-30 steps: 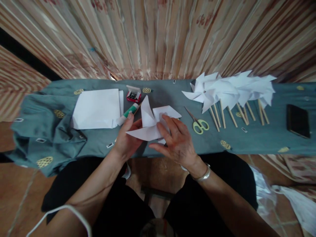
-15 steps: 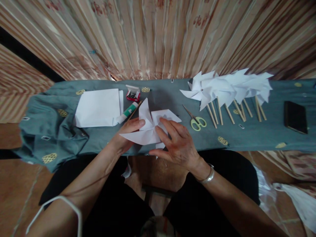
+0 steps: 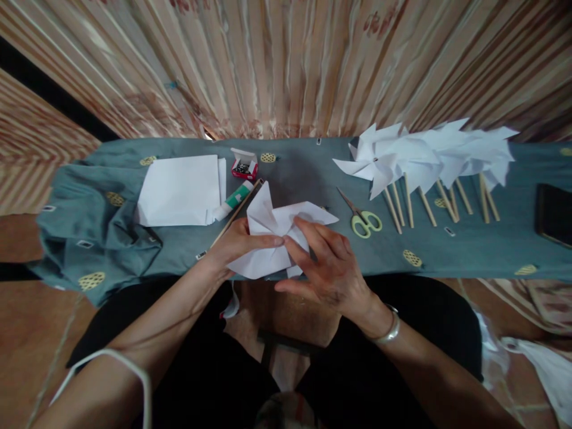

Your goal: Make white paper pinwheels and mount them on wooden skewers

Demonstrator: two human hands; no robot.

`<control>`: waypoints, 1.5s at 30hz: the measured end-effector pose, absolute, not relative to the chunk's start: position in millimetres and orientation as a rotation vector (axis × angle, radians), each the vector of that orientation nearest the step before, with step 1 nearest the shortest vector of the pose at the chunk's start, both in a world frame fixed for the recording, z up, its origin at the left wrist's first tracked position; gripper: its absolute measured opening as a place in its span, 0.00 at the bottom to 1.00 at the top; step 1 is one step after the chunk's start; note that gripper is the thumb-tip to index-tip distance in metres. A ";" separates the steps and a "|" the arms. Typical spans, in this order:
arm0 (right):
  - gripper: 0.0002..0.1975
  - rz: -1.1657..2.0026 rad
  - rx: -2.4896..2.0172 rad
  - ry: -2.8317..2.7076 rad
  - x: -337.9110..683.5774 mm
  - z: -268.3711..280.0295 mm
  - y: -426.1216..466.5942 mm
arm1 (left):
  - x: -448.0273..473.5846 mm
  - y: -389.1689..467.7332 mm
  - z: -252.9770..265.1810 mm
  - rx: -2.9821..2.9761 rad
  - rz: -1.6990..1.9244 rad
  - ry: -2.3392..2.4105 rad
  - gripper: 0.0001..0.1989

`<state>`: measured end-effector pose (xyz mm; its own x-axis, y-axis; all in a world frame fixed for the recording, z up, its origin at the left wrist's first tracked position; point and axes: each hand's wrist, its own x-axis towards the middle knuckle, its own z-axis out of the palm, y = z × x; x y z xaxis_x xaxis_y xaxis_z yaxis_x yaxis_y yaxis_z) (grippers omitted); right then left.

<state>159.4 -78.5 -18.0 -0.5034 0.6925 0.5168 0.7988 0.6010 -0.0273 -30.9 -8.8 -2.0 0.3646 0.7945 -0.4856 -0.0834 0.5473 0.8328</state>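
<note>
A white paper pinwheel (image 3: 268, 262) with folded blades is held between my two hands, over the near edge of the cloth-covered table. My left hand (image 3: 236, 243) grips it from the left, its thumb pressed near the centre and its other fingers hidden underneath. From the right, my right hand (image 3: 328, 262) touches the blades close to the middle with its index and middle fingertips; its thumb is stretched out apart, below the paper. Beside my left hand lies a thin wooden stick (image 3: 236, 215), next to a green and white glue stick (image 3: 234, 199).
White paper sheets (image 3: 179, 190) lie stacked at left, near a small red box (image 3: 244, 167) of metal pins. Scissors (image 3: 364, 221) with green handles lie right of my hands. Several finished pinwheels on sticks (image 3: 415, 158) and a dark phone-like object (image 3: 554, 211) are farther right.
My left thumb has moved from the pinwheel's upper left blade onto its centre. The pinwheel has turned slightly and another blade is folded inward. My right hand stays on its right side.
</note>
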 end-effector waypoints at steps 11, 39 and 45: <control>0.32 -0.016 -1.086 -2.183 167.2 -14.7 -75.2 | -26.8 -7.3 -2.0 0.727 0.609 1.013 0.16; 0.19 1.308 -1.217 -1.069 163.9 -13.9 -39.0 | 0.0 -14.0 4.8 0.730 0.948 1.011 0.20; 0.17 1.341 -1.274 -0.914 160.9 -10.7 -35.5 | 12.4 -18.0 4.2 0.761 0.938 1.046 0.16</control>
<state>160.9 -35.5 -10.7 0.0888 0.9757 -0.2001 -0.1698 -0.1831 -0.9683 12.4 -18.0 4.2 0.2065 0.9070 -0.3670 -0.2664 0.4131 0.8709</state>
